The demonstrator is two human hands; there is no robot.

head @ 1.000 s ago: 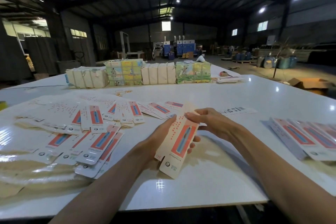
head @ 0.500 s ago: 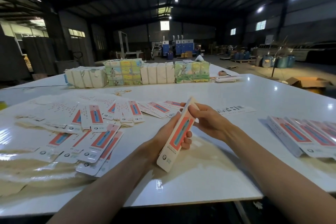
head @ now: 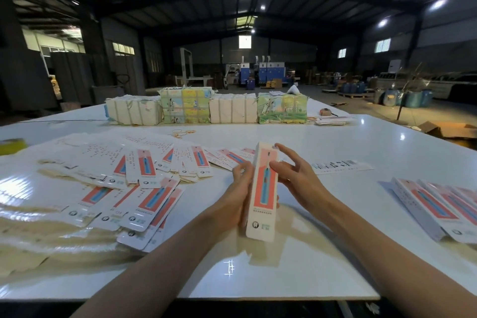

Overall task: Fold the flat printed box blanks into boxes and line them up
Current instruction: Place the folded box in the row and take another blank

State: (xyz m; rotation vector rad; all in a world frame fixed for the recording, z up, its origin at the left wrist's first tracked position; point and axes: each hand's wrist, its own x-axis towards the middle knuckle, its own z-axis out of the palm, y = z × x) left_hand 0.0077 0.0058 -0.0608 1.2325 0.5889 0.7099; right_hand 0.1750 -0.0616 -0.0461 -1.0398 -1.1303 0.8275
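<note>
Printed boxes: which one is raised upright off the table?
The centre box, folded and held upright; flat blanks lie spread left, finished boxes lie right.

Two hands form a box over a white table

The left hand grips the long box from its left side, holding it nearly upright, lower end just above the table. The right hand touches the box's upper right edge with its thumb, fingers spread and straight. Flat blanks lie fanned out to the left. Folded boxes lie side by side at the right. Four wrapped bundles stand in a row at the far edge, with rubber bands just in front of them.
</note>
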